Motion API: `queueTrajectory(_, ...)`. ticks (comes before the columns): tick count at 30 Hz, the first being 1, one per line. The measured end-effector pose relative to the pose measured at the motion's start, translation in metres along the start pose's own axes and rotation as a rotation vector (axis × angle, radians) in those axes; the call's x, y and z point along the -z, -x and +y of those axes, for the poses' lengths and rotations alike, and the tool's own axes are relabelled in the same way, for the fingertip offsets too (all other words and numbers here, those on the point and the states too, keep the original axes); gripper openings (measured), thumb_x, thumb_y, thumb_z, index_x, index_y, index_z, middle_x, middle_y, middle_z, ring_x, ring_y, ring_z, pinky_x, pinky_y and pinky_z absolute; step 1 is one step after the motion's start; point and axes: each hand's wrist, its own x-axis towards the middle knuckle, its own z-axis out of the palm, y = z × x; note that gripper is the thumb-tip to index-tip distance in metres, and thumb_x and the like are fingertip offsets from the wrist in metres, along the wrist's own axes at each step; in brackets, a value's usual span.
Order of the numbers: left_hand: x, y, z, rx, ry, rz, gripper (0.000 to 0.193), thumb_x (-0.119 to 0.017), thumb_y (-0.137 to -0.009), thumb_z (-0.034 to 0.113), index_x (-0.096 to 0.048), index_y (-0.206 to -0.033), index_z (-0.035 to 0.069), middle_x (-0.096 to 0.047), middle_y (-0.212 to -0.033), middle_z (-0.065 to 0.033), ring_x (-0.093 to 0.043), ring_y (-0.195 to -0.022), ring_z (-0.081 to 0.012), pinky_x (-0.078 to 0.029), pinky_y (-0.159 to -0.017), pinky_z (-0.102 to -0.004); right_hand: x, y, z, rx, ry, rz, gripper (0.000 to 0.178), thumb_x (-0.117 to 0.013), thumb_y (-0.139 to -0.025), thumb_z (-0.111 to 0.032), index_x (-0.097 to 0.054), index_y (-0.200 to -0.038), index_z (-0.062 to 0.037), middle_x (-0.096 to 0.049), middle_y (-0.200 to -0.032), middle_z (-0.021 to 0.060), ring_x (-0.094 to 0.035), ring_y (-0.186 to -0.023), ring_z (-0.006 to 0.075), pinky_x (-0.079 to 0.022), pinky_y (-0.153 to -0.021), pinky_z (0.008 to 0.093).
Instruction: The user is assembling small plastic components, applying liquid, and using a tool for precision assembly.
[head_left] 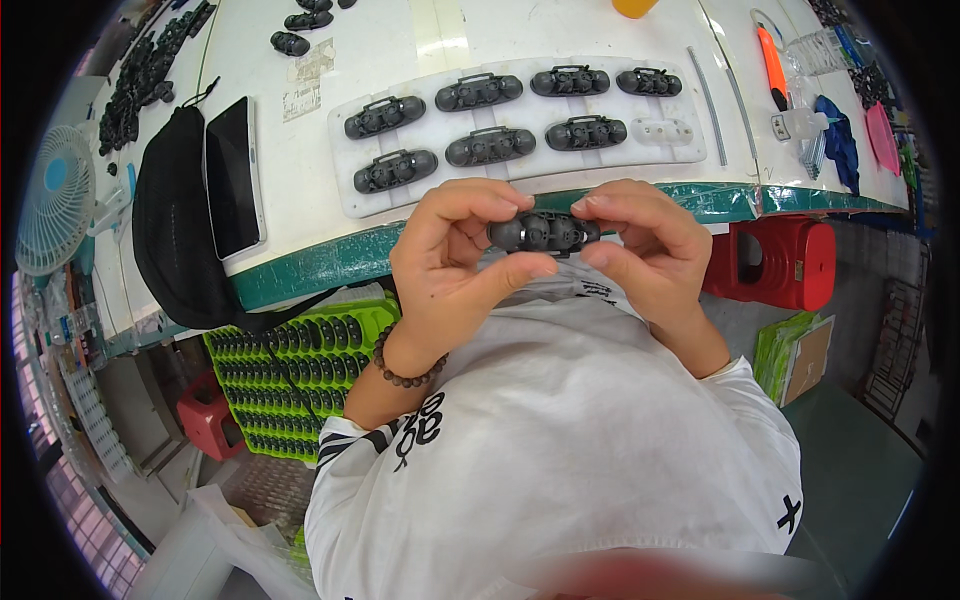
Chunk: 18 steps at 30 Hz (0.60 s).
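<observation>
Between my hands, just in front of the table's near edge, is a small black plastic part (548, 233) with rounded ends and a ribbed middle. My left hand (455, 245) pinches its left end between thumb and fingers. The right end is pinched the same way by my right hand (645, 240). Beyond them lies a white tray (520, 172) with shaped recesses. Several like black parts (490, 147) sit on it in two rows. The recess (661, 132) at the near right of the tray holds no part.
Left of the tray are a tablet (232, 180) and a black bag (170, 215). More black parts (150, 75) are heaped at the far left, near a fan (60, 200). An orange cutter (772, 65) lies right. Below stand green trays (290, 375) and a red stool (800, 265).
</observation>
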Motion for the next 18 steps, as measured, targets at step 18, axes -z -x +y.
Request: queueTrajectory(18, -0.025, -0.001, 0.007, 0.750, 0.571, -0.035, 0.039, -0.080, -0.077, 0.003, -0.060, -0.111, -0.003, -0.064, -0.109, -0.0139, -0.063, -0.099, -0.0173, -0.055, -0.083, -0.0289, 0.043, -0.022, -0.033, 0.533, 0.538, -0.580, 0.033, -0.078, -0.073, -0.012, -0.071, -0.103, -0.0029, -0.069, -0.110, 0.0149, -0.066, -0.075, 0.0247, -0.053, -0.065, 0.0310)
